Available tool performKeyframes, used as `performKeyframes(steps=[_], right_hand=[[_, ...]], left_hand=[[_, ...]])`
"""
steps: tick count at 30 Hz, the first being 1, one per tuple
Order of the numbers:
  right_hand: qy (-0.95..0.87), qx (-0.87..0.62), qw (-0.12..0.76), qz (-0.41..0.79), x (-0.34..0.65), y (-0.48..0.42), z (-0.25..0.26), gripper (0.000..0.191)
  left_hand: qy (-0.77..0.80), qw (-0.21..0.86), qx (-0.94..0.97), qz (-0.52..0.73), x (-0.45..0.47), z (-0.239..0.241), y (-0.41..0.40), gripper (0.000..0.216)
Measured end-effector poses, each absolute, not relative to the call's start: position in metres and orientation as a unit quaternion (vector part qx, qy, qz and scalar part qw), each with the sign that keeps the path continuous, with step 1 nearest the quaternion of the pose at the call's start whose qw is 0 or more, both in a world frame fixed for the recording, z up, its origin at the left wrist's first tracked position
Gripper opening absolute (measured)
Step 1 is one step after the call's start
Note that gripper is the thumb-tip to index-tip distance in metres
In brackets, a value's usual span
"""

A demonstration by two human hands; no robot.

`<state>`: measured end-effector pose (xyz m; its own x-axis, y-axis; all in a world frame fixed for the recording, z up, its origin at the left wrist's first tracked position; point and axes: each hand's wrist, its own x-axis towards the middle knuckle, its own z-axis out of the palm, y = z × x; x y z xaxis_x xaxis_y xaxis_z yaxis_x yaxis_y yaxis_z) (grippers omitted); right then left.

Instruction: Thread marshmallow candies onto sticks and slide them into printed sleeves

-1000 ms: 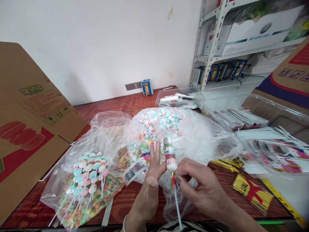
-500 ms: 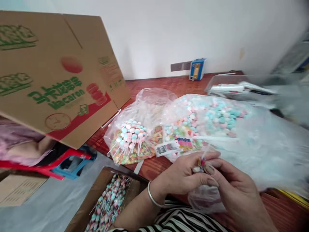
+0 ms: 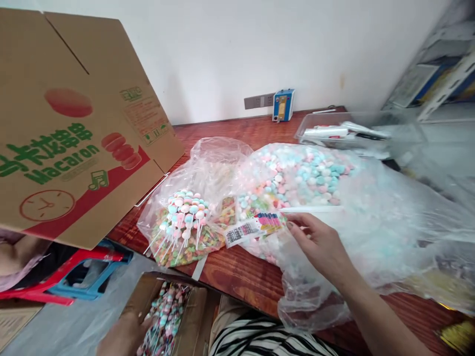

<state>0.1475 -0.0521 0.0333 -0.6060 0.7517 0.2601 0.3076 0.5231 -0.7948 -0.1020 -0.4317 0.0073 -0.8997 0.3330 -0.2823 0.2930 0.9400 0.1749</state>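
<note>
My right hand (image 3: pixel 322 246) reaches over the table, thumb and fingers closed at the right end of a printed plastic wrapper (image 3: pixel 256 227). That wrapper lies across the front of a clear bag of pastel candies (image 3: pixel 326 180). My left hand (image 3: pixel 124 332), smeared by motion, is at the left side of a cardboard box (image 3: pixel 191 314) of wrapped candy sticks (image 3: pixel 166 311); its fingers cannot be made out. Left of the wrapper, pastel candies on white sticks (image 3: pixel 187 212) rest on an opened bag of small ring-shaped candies (image 3: pixel 211 240).
A large printed carton (image 3: pixel 92 123) stands at the left. At the back are a small blue box (image 3: pixel 283 105) and a clear plastic tub (image 3: pixel 371 141) with white items. Red and blue stools (image 3: pixel 79 277) and part of another person (image 3: pixel 15 257) show at lower left.
My hands have parted: the left has gone down to the open box, the right to the printed wrapper. The small stick piece they held together is no longer seen in them. The view has shifted right.
</note>
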Motion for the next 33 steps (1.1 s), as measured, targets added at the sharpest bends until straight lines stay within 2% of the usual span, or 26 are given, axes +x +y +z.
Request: performKeyframes(steps=[2, 4, 9, 11, 14, 18, 22, 25, 28, 33], right_hand=[[-0.864, -0.306, 0.283, 0.283, 0.13, -0.05, 0.035, 0.019], [-0.915, -0.269, 0.227, 0.199, 0.11, -0.051, 0.038, 0.019], [-0.946, -0.218, 0.175, 0.166, 0.069, -0.05, 0.026, 0.019], [-0.946, -0.225, 0.17, 0.162, 0.065, -0.046, 0.016, 0.016], [-0.939, -0.25, 0.173, 0.161, 0.071, -0.04, 0.006, 0.008], [-0.928, -0.28, 0.183, 0.167, 0.087, -0.032, 0.001, 0.022], [-0.911, -0.306, 0.216, 0.173, 0.097, -0.026, 0.0, 0.031], [-0.888, -0.301, 0.293, 0.188, 0.102, -0.026, 0.011, 0.034], [-0.854, -0.28, 0.371, 0.236, 0.113, -0.032, 0.036, 0.028], [-0.827, -0.271, 0.305, 0.387, 0.141, -0.042, 0.078, 0.026]], left_hand=[[0.943, 0.239, 0.208, 0.104, -0.093, 0.008, -0.406, 0.036], [0.891, 0.27, 0.304, 0.202, -0.076, 0.021, -0.362, 0.035], [0.722, 0.233, 0.453, 0.468, -0.02, 0.045, -0.246, 0.021], [0.649, 0.28, 0.457, 0.539, -0.003, 0.035, -0.216, 0.019], [0.611, 0.403, 0.439, 0.521, 0.01, 0.011, -0.188, 0.024], [0.612, 0.47, 0.385, 0.506, 0.011, -0.007, -0.175, 0.027], [0.566, 0.546, 0.316, 0.531, 0.012, 0.002, -0.17, 0.037], [0.513, 0.582, 0.269, 0.57, 0.015, 0.015, -0.166, 0.037], [0.424, 0.632, 0.179, 0.623, 0.019, 0.025, -0.16, 0.033], [0.252, 0.65, 0.119, 0.707, 0.028, 0.035, -0.149, 0.044]])
